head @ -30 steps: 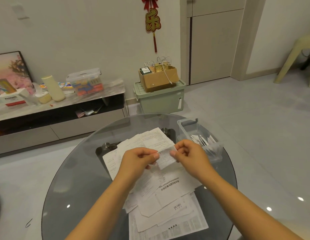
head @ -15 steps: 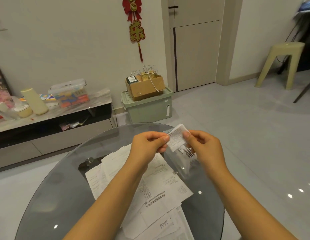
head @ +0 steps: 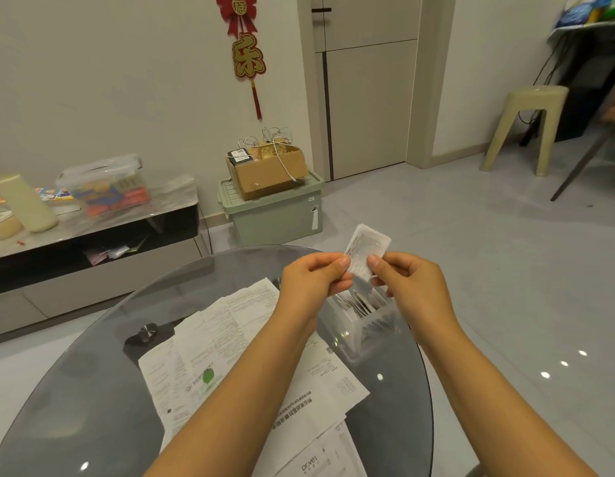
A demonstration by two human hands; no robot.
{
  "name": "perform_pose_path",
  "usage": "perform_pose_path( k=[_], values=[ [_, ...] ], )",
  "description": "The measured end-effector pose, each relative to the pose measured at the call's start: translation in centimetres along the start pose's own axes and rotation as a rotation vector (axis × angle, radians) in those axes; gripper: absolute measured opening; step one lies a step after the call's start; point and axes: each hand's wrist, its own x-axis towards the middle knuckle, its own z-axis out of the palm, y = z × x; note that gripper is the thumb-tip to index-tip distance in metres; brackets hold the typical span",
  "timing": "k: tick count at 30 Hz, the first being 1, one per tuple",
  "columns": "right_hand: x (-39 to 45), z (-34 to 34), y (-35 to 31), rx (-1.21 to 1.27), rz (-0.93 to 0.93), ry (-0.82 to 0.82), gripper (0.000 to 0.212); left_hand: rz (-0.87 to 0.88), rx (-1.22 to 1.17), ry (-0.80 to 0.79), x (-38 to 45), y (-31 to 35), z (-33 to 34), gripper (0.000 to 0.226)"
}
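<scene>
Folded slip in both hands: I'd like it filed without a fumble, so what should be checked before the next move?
1. Left hand pinches the folded slip: ok.
2. Right hand pinches its other edge: ok.
3. Clear bin sits open-topped on the glass table, below the hands: ok.
4. Free gap among the filed slips standing in the bin: cannot tell, the hands hide part.
5. Fold pressed flat: cannot tell.
</scene>
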Motion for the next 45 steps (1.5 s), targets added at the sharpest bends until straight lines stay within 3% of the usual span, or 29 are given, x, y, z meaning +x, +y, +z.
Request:
perform_pose_path(
  k=[2, 5, 10, 13, 16, 21, 27, 34, 38, 45],
  values=[
    [0.3, -0.2, 0.2, -0.039, -0.014, 0.018, 0.010, 0.046, 0.063, -0.017, 0.3, -0.2, 0.5, 0.004],
    [0.8, -0.9, 0.6, -0.283, -0.087, 0.120, 0.012, 0.210, 0.442, -0.064, 1.0, -0.9, 0.9, 0.016],
    [1.1, -1.2, 1.7, -0.662, -0.164, 0.064, 0.022, 0.374, 1.135, -0.410, 2.1, -1.7, 0.7, 0.035],
    [1.3, -1.1, 1.9, -0.779, -0.145, 0.060, 0.025, 0.452, 1.337, -0.547, 2.8, -2.1, 0.9, 0.042],
    [1.4, -0.7, 2.0, -0.821, -0.138, 0.098, 0.022, 0.485, 1.362, -0.567, 3.3, -2.4, 1.0, 0.055],
    [1.6, 0.6, 2.2, -0.943, -0.103, 0.053, 0.012, 0.516, 1.378, -0.570, 3.4, -2.7, 0.2, 0.056],
    [1.9, 0.8, 1.6, -1.223, -0.037, 0.019, 0.017, 0.485, 1.161, -0.452, 2.8, -2.6, 0.0, 0.038],
    [2.5, 0.4, 2.3, -1.053, 0.020, -0.088, 0.016, 0.490, 1.384, -0.583, 3.2, -2.5, 0.3, 0.062],
    [2.4, -0.4, 2.4, -0.893, -0.002, -0.063, 0.014, 0.464, 1.495, -0.612, 3.2, -2.2, 0.9, 0.048],
    [1.1, -0.3, 2.2, -0.806, -0.154, -0.028, 0.015, 0.557, 1.318, -0.370, 1.5, -1.6, -0.7, 0.041]
  ],
)
